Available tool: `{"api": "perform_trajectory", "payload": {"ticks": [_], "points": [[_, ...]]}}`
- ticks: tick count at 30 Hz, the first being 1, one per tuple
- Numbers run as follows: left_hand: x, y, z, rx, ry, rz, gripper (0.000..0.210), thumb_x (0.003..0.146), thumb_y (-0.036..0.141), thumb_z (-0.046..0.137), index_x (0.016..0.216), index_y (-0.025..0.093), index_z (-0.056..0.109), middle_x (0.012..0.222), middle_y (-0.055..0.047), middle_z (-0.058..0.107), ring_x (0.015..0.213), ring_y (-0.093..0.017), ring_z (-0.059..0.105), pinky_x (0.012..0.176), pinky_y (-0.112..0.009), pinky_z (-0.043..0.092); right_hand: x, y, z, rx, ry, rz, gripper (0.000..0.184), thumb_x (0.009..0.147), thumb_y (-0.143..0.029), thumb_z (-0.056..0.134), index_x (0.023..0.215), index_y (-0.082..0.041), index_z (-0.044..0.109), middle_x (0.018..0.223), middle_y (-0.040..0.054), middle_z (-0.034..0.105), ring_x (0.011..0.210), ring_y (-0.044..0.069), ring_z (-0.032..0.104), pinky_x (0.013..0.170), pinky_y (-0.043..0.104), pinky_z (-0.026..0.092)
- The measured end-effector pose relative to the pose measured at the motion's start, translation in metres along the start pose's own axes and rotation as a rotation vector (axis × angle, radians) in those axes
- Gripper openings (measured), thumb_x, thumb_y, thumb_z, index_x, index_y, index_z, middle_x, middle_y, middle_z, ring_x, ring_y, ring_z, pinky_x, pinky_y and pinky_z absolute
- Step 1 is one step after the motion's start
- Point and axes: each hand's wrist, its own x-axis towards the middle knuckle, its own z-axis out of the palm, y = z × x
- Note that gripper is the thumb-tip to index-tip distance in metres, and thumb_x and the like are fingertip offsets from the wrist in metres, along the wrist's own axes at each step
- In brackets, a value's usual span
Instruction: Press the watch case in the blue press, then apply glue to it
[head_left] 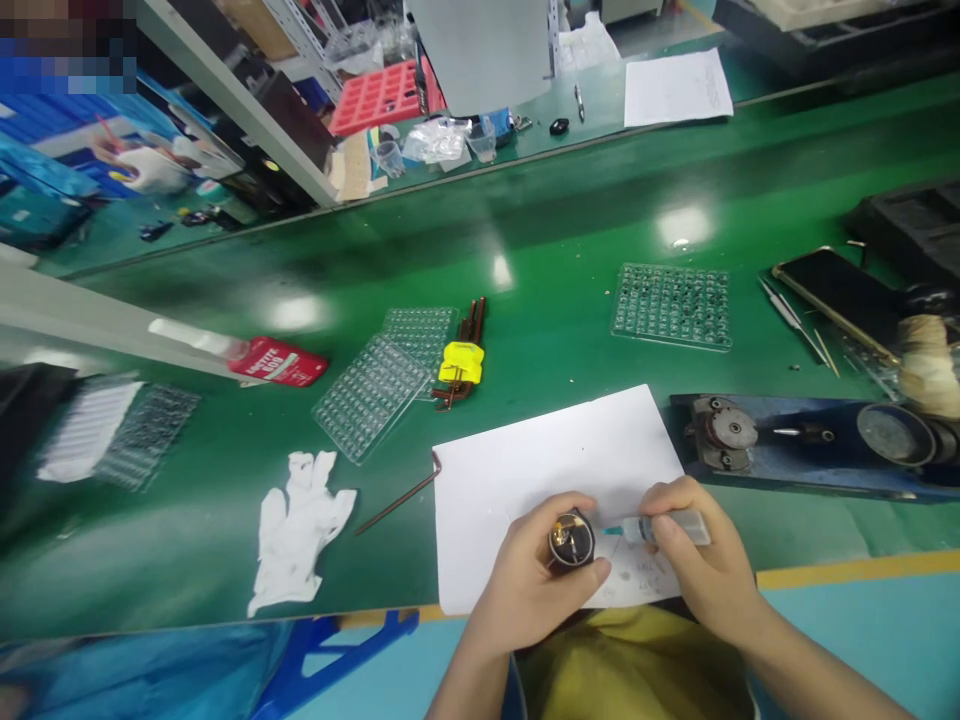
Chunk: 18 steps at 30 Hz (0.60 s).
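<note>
My left hand is wrapped round a small black cylindrical part with a brassy piece showing inside its open top. Between the thumb and fingers of my right hand lies a clear dispensing syringe, its teal needle tip pointing left at the cylinder, a short gap apart. Both hands are over a white sheet of paper with faint marks near its lower edge. Whatever is inside the syringe is too small to make out.
Right of the paper stands a dark metal fixture. Clear parts trays lie behind, with a yellow-held hex key set. Leftward are a loose hex key, a white glove and a red Loctite bottle. Tweezers lie near a phone.
</note>
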Motion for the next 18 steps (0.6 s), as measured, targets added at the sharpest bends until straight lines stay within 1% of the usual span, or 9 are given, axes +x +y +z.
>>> {"api": "perform_trajectory", "payload": {"ticks": [3,4,6,8,10,12,13,15,18], "points": [[0.002,0.004,0.003,-0.103,0.044,0.001,0.051,0.081,0.036,0.085,0.125,0.019,0.065,0.083,0.001,0.054,0.066,-0.012,0.046,0.059,-0.021,0.041,0.006,-0.004,0.0,0.006,0.053,0.028,0.018,0.107,-0.042,0.066,0.098,-0.027,0.067,0.08,-0.0013,0.064,0.063,0.016,0.06,0.058,0.023,0.051],[0.002,0.005,0.003,-0.134,0.065,0.005,0.051,0.081,0.035,0.085,0.125,0.019,0.064,0.082,0.002,0.052,0.066,-0.012,0.045,0.06,-0.021,0.04,0.012,-0.008,0.001,0.01,0.074,0.02,0.015,0.106,-0.04,0.068,0.099,-0.027,0.067,0.081,-0.0011,0.064,0.066,0.017,0.062,0.06,0.024,0.052],[0.003,0.007,0.004,-0.156,0.103,0.029,0.052,0.081,0.033,0.085,0.125,0.018,0.063,0.084,0.002,0.052,0.068,-0.012,0.046,0.062,-0.021,0.042,0.028,-0.018,0.006,-0.001,0.096,-0.038,0.009,0.102,-0.036,0.073,0.104,-0.028,0.069,0.09,0.0005,0.068,0.076,0.018,0.065,0.068,0.025,0.054],[0.004,0.005,0.003,-0.131,0.129,0.067,0.05,0.082,0.032,0.085,0.125,0.018,0.064,0.088,0.0,0.056,0.073,-0.013,0.05,0.066,-0.022,0.045,0.051,-0.03,0.017,-0.067,0.08,-0.127,0.016,0.097,-0.03,0.076,0.113,-0.03,0.071,0.1,0.0018,0.071,0.086,0.02,0.066,0.076,0.028,0.056],[0.005,0.001,0.002,-0.084,0.144,0.097,0.049,0.081,0.033,0.085,0.124,0.019,0.066,0.094,-0.003,0.061,0.078,-0.016,0.055,0.07,-0.025,0.049,0.078,-0.038,0.034,-0.174,0.017,-0.192,0.027,0.096,-0.025,0.075,0.122,-0.031,0.073,0.101,0.0023,0.072,0.088,0.021,0.066,0.08,0.031,0.056],[0.006,-0.005,0.001,-0.044,0.153,0.108,0.05,0.079,0.036,0.087,0.123,0.019,0.068,0.098,-0.005,0.064,0.082,-0.019,0.059,0.074,-0.028,0.053,0.108,-0.04,0.055,-0.285,-0.079,-0.215,0.032,0.095,-0.022,0.074,0.126,-0.029,0.074,0.102,0.0035,0.075,0.09,0.023,0.069,0.084,0.036,0.057],[0.007,-0.008,0.001,-0.033,0.154,0.109,0.051,0.079,0.037,0.088,0.123,0.019,0.069,0.098,-0.005,0.065,0.083,-0.02,0.061,0.076,-0.029,0.055,0.122,-0.038,0.066,-0.337,-0.127,-0.212,0.032,0.095,-0.02,0.075,0.126,-0.028,0.075,0.105,0.0044,0.076,0.093,0.025,0.07,0.087,0.038,0.058],[0.008,-0.013,0.0,-0.025,0.154,0.108,0.053,0.078,0.038,0.088,0.124,0.02,0.069,0.098,-0.006,0.066,0.084,-0.022,0.062,0.078,-0.032,0.056,0.148,-0.03,0.087,-0.413,-0.183,-0.21,0.029,0.09,-0.015,0.081,0.117,-0.025,0.076,0.11,0.0048,0.078,0.097,0.026,0.072,0.093,0.039,0.057],[0.009,-0.017,0.0,-0.036,0.161,0.123,0.052,0.078,0.034,0.087,0.125,0.02,0.069,0.097,-0.005,0.066,0.083,-0.021,0.061,0.077,-0.032,0.055,0.171,-0.017,0.11,-0.525,-0.245,-0.189,0.028,0.087,-0.006,0.085,0.108,-0.022,0.074,0.105,0.0039,0.078,0.096,0.025,0.074,0.09,0.036,0.058]]}}
